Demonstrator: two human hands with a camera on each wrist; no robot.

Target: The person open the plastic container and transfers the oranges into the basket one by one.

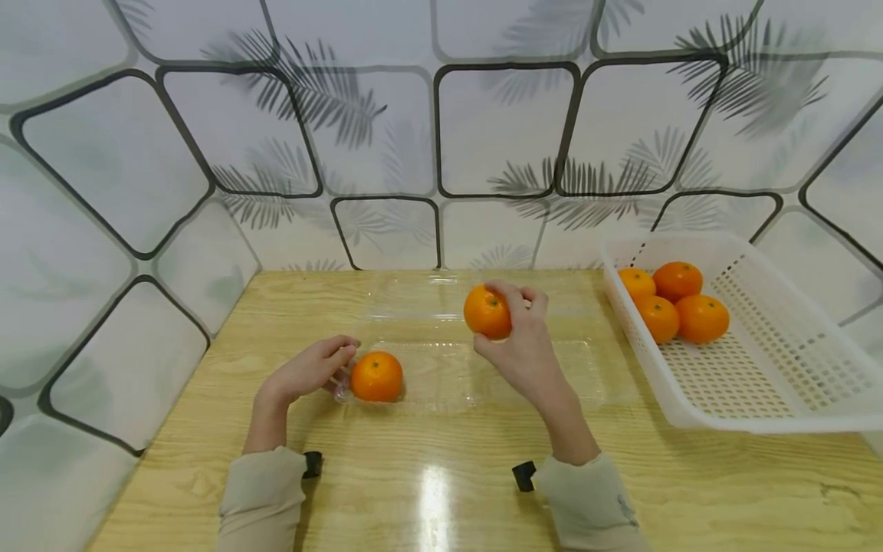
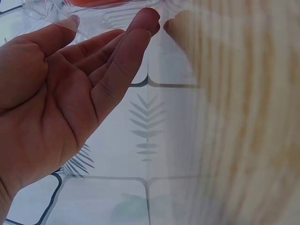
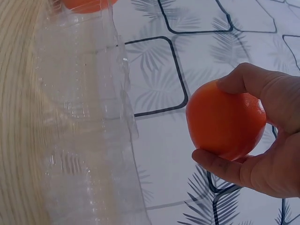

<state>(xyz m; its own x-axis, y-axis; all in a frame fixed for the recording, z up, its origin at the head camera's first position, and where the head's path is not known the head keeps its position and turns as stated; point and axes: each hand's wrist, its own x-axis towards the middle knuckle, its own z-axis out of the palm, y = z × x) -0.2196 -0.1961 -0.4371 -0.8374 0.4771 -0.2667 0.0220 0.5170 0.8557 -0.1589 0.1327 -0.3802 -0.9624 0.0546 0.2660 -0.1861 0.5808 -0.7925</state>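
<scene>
My right hand [image 1: 520, 341] grips an orange [image 1: 487, 312] between thumb and fingers, above a clear plastic clamshell box [image 1: 441, 376] on the table. In the right wrist view the held orange [image 3: 225, 119] shows its smooth side, apart from the box [image 3: 79, 70]. A second orange [image 1: 376, 376] sits at the left end of the box. Beside that end is my left hand [image 1: 313, 369], its fingertips right at the plastic edge. The left wrist view shows the left hand [image 2: 70, 89] with palm bare and fingers fairly straight, the thumb tip overlapping the plastic.
On the right stands a white plastic basket [image 1: 759, 423] with several oranges [image 1: 702, 319] gathered at its left side. The wooden table [image 1: 386, 475] ends against a wall [image 1: 507, 130] with a leaf pattern, and the box's lid [image 1: 414, 295] lies folded back toward it.
</scene>
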